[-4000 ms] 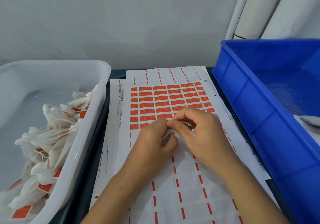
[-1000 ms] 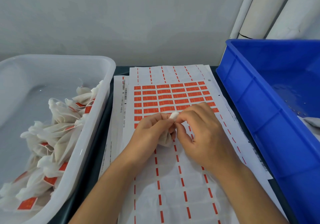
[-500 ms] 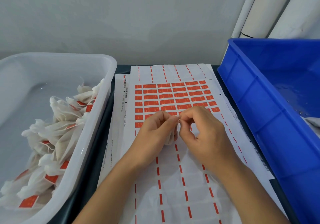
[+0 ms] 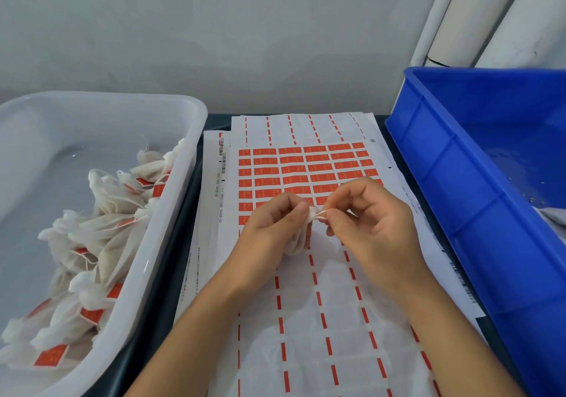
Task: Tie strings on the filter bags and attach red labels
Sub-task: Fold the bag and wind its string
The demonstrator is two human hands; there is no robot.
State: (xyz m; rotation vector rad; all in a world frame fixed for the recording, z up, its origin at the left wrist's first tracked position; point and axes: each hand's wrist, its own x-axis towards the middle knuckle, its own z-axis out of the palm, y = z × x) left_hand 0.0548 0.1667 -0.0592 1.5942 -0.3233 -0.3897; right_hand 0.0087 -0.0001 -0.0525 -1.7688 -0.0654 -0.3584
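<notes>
String [image 4: 320, 214] is running sideways from the bag [image 4: 298, 237] neck, which the left hand [image 4: 269, 231] is gripping, to the right hand [image 4: 370, 225] pinching its end just beside.

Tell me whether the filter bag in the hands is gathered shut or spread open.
Gathered shut: the left hand grips the filter bag by its bunched neck, and the right hand pinches the string there.

Both forearms are bare, with no sleeves, left hand [image 4: 269, 228] and right hand [image 4: 372, 228] ungloved.

blue bin [image 4: 453, 188] at right; white pipes [image 4: 477, 13] behind it
</notes>
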